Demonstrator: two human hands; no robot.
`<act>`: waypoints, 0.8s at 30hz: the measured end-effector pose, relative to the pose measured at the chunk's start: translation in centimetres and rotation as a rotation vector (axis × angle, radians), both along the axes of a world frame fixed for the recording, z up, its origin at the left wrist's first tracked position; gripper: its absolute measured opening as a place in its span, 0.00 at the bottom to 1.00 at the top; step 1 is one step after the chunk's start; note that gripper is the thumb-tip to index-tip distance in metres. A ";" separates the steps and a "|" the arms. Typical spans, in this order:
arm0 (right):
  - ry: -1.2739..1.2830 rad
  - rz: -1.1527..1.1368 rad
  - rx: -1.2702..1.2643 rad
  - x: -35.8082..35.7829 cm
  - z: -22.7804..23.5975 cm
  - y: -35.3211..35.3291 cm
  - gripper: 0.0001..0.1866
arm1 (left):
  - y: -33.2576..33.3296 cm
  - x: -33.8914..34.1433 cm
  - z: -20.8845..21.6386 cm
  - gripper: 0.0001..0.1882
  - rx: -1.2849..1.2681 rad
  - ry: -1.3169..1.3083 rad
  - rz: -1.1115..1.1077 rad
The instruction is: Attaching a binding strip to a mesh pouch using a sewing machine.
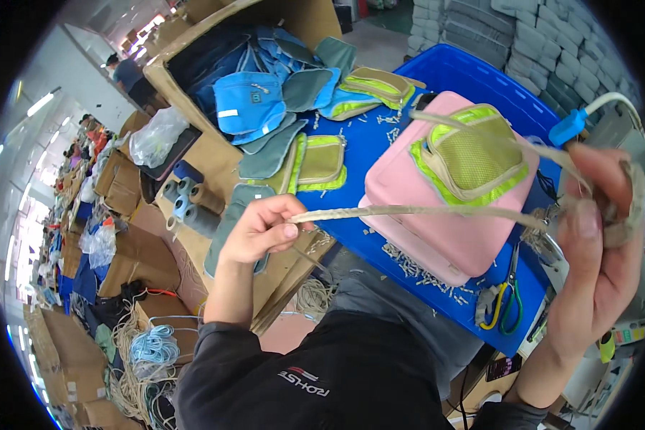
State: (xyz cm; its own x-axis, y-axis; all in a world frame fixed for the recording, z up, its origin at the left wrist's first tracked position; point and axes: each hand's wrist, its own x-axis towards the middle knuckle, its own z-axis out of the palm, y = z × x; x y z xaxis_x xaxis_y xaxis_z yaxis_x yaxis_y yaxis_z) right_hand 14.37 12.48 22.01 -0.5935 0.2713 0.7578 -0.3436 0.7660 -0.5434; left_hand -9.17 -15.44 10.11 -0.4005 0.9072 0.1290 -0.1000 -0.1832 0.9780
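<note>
Between my hands a beige piping cord (423, 211) is stretched nearly level above a pink plastic box (387, 172). My left hand (259, 231) pinches one end of it between thumb and fingers. At the right, close to the camera, my right hand (598, 251) has its fingers curled round more of the same cord, and a loop of it runs back over the box, blurred. On the box lies a mesh pocket piece (473, 154) in olive with lime green edging. Below my right hand rest shears (509, 304) with yellow and green handles.
Blue and grey fabric pieces (251, 100) are heaped by an open carton (186, 86). Thread spools (202, 208) stand left of my left hand. Small white scraps (416, 265) litter the blue tabletop (351, 236). Cord bundles (154, 345) hang at lower left.
</note>
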 end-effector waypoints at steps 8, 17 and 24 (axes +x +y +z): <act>-0.674 -0.103 0.469 -2.4 -5.7 1.4 0.19 | 5.9 3.7 -1.8 0.09 0.089 -0.135 -0.008; -0.411 -0.563 0.188 9.6 -12.5 1.1 0.08 | 7.2 4.9 -3.6 0.05 -0.018 -0.019 0.198; -0.952 -0.744 0.074 13.6 -21.7 1.7 0.29 | 8.5 5.6 -5.8 0.09 -0.170 1.124 0.517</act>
State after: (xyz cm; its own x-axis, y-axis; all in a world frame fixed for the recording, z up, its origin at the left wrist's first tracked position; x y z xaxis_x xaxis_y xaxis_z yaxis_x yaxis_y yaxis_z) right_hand 27.98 14.17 0.35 -0.6391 0.7580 0.1307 0.7080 0.6461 -0.2852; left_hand -3.56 -6.98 4.26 -0.4593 0.7149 0.5272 0.8516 0.1855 0.4904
